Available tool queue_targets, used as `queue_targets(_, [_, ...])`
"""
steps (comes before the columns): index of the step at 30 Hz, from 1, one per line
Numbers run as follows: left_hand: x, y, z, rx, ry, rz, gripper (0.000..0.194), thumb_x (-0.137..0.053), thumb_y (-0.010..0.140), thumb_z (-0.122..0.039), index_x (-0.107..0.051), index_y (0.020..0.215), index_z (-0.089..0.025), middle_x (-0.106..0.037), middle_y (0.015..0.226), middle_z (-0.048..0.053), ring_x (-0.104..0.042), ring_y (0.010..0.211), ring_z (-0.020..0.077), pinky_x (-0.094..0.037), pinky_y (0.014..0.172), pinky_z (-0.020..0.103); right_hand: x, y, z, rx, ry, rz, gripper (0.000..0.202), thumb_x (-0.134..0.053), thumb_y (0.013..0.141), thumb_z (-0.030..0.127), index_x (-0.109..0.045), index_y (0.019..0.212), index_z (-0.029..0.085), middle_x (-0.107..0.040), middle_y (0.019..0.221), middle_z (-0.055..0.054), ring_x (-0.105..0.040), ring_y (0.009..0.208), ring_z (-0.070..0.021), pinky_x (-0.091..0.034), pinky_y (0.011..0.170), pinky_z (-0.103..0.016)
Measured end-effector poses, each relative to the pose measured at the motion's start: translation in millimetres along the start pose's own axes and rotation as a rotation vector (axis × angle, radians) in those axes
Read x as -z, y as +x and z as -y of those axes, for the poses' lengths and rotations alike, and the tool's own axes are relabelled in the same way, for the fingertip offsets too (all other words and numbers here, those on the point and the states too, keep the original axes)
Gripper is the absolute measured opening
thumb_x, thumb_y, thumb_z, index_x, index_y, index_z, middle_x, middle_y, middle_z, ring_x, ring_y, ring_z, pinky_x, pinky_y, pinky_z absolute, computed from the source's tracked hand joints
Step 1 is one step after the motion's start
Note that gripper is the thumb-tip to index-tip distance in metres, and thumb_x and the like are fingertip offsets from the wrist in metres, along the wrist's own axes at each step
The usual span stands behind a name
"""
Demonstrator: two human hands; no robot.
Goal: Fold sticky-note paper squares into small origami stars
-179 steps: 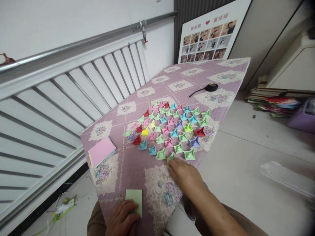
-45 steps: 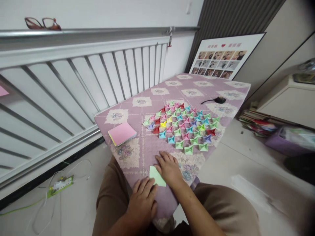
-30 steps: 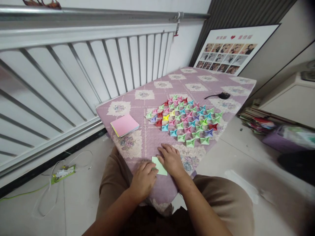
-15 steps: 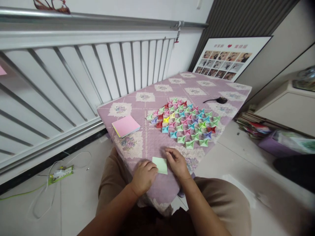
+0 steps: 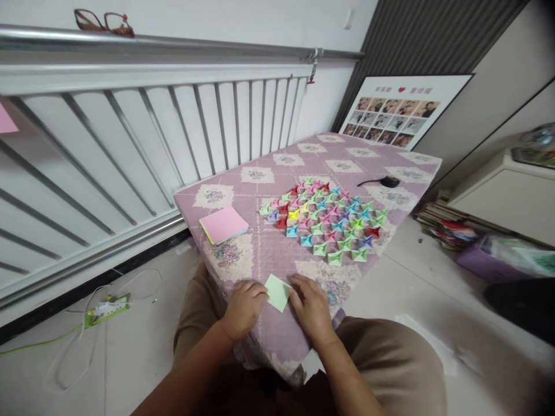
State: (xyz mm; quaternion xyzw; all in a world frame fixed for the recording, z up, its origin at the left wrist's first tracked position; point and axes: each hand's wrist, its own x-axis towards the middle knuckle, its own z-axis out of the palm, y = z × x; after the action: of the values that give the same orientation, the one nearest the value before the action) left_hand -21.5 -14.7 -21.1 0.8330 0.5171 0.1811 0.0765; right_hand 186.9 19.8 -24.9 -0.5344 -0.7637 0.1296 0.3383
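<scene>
A light green paper square [image 5: 278, 293] lies on the near corner of the table, turned so that its corners point left and right. My left hand [image 5: 245, 308] has its fingertips closed on the left corner of the sheet. At the opposite corner, my right hand [image 5: 311, 306] pinches the paper between thumb and fingers. Beyond my hands stand rows of folded paper stars [image 5: 318, 229] in green, pink, blue, red, yellow and purple. A stack of coloured paper squares [image 5: 224, 224], pink on top, rests to the left.
The purple flowered tablecloth [image 5: 264, 257] covers the table. Toward its right edge lies a dark object [image 5: 389, 181] with a thin tail. A white radiator [image 5: 217, 124] runs along the wall, and glasses [image 5: 104, 23] rest on its pipe. A power strip [image 5: 107, 309] lies on the floor.
The green square has turned so that its corners face my hands. My right hand has closed in on its right corner, and my left hand has shifted slightly left.
</scene>
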Motion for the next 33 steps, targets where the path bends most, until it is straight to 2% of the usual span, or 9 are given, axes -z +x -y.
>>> queue_targets(3, [5.9,-1.1,-1.4,0.073,0.007,0.011,0.018,-0.052,0.09,-0.018,-0.067,0.097,-0.024,-0.064,0.109,0.001,-0.051,0.104,0.0199,-0.039,0.092,0.038,-0.8,-2.2,1.5,-0.009,-0.082,0.013,0.025,-0.052,0.087,0.029,-0.067,0.103,0.019,-0.064,0.111,-0.011,-0.056,0.105,-0.0254,-0.043,0.093,-0.043])
queue_targets(6, [8.4,-0.9,-16.0,0.172,-0.031,-0.019,0.018,-0.053,0.089,-0.023,-0.064,0.103,-0.024,-0.061,0.112,0.002,-0.05,0.104,0.0207,-0.038,0.092,0.039,-0.4,-1.8,2.0,-0.005,-0.112,0.03,0.022,-0.05,0.087,0.027,-0.069,0.095,0.02,-0.065,0.11,-0.01,-0.057,0.105,-0.0252,-0.043,0.093,-0.043])
queue_targets(7, [8.3,-0.2,-22.8,0.206,-0.046,-0.031,0.022,-0.057,0.087,-0.027,-0.062,0.108,-0.024,-0.06,0.115,0.004,-0.049,0.105,0.0218,-0.038,0.092,0.04,0.0,-1.5,2.3,-0.002,-0.116,0.035,0.022,-0.05,0.087,0.027,-0.069,0.093,0.02,-0.065,0.11,-0.01,-0.057,0.104,-0.0251,-0.043,0.093,-0.043])
queue_targets(10, [6.1,4.8,-41.8,0.29,-0.046,-0.048,0.054,-0.068,0.076,-0.04,-0.051,0.124,-0.022,-0.053,0.124,0.007,-0.045,0.111,0.0272,-0.035,0.094,0.045,0.8,-0.6,2.8,0.005,-0.117,0.04,0.022,-0.049,0.088,0.029,-0.069,0.089,0.02,-0.065,0.109,-0.009,-0.057,0.104,-0.0252,-0.043,0.092,-0.043])
queue_targets(13, [2.7,11.5,-50.3,0.316,-0.04,-0.028,0.059,-0.07,0.073,-0.041,-0.049,0.125,-0.023,-0.051,0.127,0.008,-0.043,0.114,0.0299,-0.033,0.095,0.048,0.7,-0.2,2.1,0.017,-0.102,0.027,0.023,-0.048,0.088,0.03,-0.069,0.087,0.02,-0.066,0.108,-0.01,-0.058,0.103,-0.0253,-0.044,0.091,-0.044])
queue_targets(19, [1.2,14.2,-42.0,0.297,-0.1,-0.019,0.046,-0.06,0.078,-0.027,-0.051,0.122,-0.024,-0.052,0.126,0.007,-0.043,0.116,0.0273,-0.031,0.099,0.046,0.3,0.7,-1.7,0.062,-0.056,-0.018,0.023,-0.048,0.089,0.031,-0.067,0.09,0.021,-0.067,0.104,-0.009,-0.059,0.1,-0.0243,-0.045,0.09,-0.043])
queue_targets(25, [-0.1,7.2,-30.9,0.293,-0.221,-0.044,0.052,-0.052,0.073,-0.015,-0.05,0.125,-0.023,-0.051,0.129,0.007,-0.044,0.117,0.0244,-0.031,0.105,0.044,0.6,0.9,-3.7,0.068,-0.042,-0.022,0.022,-0.048,0.089,0.033,-0.067,0.09,0.022,-0.068,0.102,-0.008,-0.06,0.099,-0.0238,-0.046,0.09,-0.043])
queue_targets(33, [-3.6,2.7,-26.0,0.322,-0.334,-0.142,0.056,-0.05,0.071,-0.012,-0.051,0.126,-0.02,-0.053,0.129,0.008,-0.044,0.121,0.0239,-0.033,0.109,0.043,1.8,2.6,-4.7,0.077,-0.062,-0.021,0.025,-0.046,0.088,0.035,-0.068,0.088,0.023,-0.069,0.1,-0.008,-0.062,0.095,-0.0242,-0.048,0.086,-0.042])
